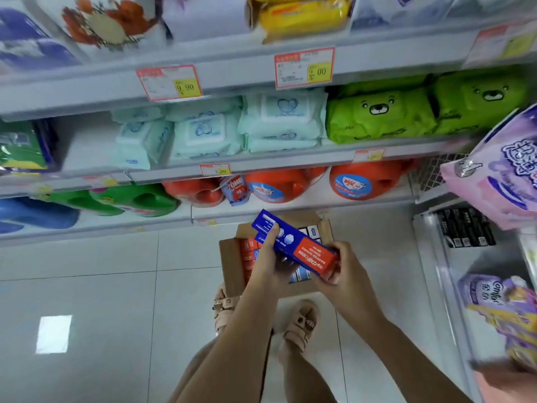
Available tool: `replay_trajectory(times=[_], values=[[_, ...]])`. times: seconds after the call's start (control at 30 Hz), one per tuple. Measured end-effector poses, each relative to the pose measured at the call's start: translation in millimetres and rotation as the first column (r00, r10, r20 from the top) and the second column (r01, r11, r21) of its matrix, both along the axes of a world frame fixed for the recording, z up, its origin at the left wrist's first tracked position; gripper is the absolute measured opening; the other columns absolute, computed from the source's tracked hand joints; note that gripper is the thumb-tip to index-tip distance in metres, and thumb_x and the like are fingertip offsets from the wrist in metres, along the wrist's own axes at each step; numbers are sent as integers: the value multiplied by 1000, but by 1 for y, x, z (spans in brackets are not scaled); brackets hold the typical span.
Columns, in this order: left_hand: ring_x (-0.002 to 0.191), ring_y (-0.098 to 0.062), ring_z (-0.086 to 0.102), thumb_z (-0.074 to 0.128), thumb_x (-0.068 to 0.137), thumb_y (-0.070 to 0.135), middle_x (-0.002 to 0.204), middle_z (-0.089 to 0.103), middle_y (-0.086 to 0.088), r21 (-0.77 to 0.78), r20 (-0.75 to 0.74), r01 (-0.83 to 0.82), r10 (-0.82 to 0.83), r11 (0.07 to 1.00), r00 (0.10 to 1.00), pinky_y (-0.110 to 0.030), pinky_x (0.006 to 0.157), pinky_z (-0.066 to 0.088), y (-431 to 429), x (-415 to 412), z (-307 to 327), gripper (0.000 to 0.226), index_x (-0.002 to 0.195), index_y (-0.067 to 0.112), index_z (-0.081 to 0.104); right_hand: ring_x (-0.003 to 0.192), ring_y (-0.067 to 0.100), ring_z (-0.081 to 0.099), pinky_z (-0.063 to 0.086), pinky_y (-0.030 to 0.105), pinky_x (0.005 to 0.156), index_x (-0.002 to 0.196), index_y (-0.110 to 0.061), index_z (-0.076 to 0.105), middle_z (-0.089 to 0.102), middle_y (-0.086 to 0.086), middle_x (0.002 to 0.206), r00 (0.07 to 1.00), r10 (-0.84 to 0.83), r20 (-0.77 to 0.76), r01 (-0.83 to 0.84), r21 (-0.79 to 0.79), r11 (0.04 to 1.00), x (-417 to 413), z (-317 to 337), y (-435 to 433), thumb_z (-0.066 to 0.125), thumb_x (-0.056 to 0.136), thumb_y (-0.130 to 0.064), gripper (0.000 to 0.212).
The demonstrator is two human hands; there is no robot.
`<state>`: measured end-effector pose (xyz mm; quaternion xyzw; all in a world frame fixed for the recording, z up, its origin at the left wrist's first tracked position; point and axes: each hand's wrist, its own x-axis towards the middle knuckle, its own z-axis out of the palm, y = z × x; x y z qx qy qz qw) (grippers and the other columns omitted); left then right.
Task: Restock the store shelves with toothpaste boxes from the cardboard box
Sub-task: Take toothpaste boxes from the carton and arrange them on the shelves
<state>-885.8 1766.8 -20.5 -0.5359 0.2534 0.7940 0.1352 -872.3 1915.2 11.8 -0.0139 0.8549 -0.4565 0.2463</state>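
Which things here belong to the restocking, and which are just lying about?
Job: blue-and-red cardboard toothpaste boxes, gripped by left hand and right hand; open brown cardboard box holding more.
Lying about: green bear-faced soft packs; pale blue wet-wipe packs; orange plastic detergent jugs; pink plastic bag.

**Background stock and floor**

Pale wet-wipe packs (220,132) stacked mid-row, green bear-face packs (377,114) just beside them on the right. Below: orange detergent jugs (363,181) with a small pouch (235,190) between two of them; green jugs (139,199) and a blue jug (35,213) further left. Yellow pack (302,16) up top, blurred. Red-yellow price tags (303,68) above the wipes. Pink-purple bag (499,170) at right edge. White tile floor (101,286).
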Motion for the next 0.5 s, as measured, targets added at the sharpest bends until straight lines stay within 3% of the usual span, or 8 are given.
replay_trajectory(times=[0.1, 0.17, 0.23, 0.3, 0.37, 0.43, 0.5], values=[[94, -23, 66, 66, 83, 37, 111, 65, -10, -122, -33, -10, 6, 993, 999, -35, 70, 53, -10, 4, 42, 46, 118, 13, 49, 120, 6, 49, 50, 14, 84, 122, -37, 37, 47, -14, 125, 990, 45, 134, -23, -161, 987, -3, 40, -9, 69, 63, -46, 68], [95, -23, 67, 68, 81, 38, 109, 66, -10, -191, -67, -15, 2, 981, 998, -34, 71, 54, -20, 9, 68, 52, 121, 11, 48, 116, 7, 55, 54, 22, 83, 119, -39, 42, 51, -14, 124, 960, 70, 272, 8, -275, 961, -9, 64, -14, 74, 56, -62, 74], [102, -29, 66, 76, 73, 43, 112, 68, -14, -222, -121, -4, -24, 975, 992, -42, 83, 56, -32, 14, 95, 68, 125, 7, 50, 108, 6, 62, 55, 22, 78, 117, -41, 48, 58, -11, 120, 902, 151, 405, 13, -374, 927, -19, 88, -20, 75, 43, -76, 86], [111, -36, 61, 79, 65, 49, 118, 65, -19, -196, -189, -12, -26, 981, 982, -51, 99, 47, -44, 22, 119, 82, 128, 5, 52, 103, 4, 64, 54, 22, 77, 115, -45, 50, 62, -14, 114, 874, 213, 437, -12, -418, 908, -26, 114, -29, 78, 44, -72, 80], [107, -36, 61, 73, 73, 51, 118, 64, -21, -154, -258, -49, 8, 987, 966, -54, 104, 41, -56, 27, 142, 75, 128, 4, 53, 98, 3, 66, 54, 24, 79, 114, -46, 51, 64, -20, 108, 866, 241, 438, -42, -416, 908, -26, 135, -44, 83, 53, -58, 69], [96, -30, 66, 57, 86, 44, 112, 67, -19, -122, -323, -89, 46, 989, 945, -49, 98, 46, -68, 31, 167, 55, 124, 5, 55, 95, 3, 66, 55, 30, 85, 115, -45, 51, 65, -20, 105, 887, 265, 378, -133, -340, 931, -23, 154, -64, 85, 59, -45, 65], [88, -26, 70, 52, 91, 36, 103, 71, -17, -153, -367, -73, 12, 986, 930, -41, 82, 57, -79, 31, 193, 41, 116, 6, 59, 97, 5, 65, 54, 38, 89, 119, -40, 51, 64, -15, 108, 931, 263, 254, -197, -259, 946, -21, 172, -83, 82, 61, -37, 66]])
